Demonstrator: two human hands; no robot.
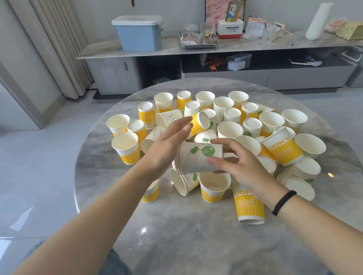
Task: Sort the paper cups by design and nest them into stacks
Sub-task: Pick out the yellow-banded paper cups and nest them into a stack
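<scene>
1. Many paper cups lie and stand in a loose heap on the round marble table point(190, 235); at the heap's left edge a yellow LUCKY cup point(126, 147) stands upright, mouth up.
2. Just right of it the left hand point(167, 143) hangs over the heap with fingers straight and close together, palm turned toward the right; it holds nothing.
3. Beside that palm a leaf-print cup point(198, 157) lies sideways in the air above the heap, its rim toward the left hand; extra rims show at its mouth, so it looks like a short nested stack, though the count cannot be told.
4. The right hand point(242, 167) grips this cup near its base, thumb underneath and fingers curled over the top; a black band point(284, 202) circles the wrist.
5. Further right a tilted LUCKY stack point(281, 148) leans among white-mouthed cups; behind the table a blue-grey box point(138, 35) sits on a low cabinet point(226, 47).
</scene>
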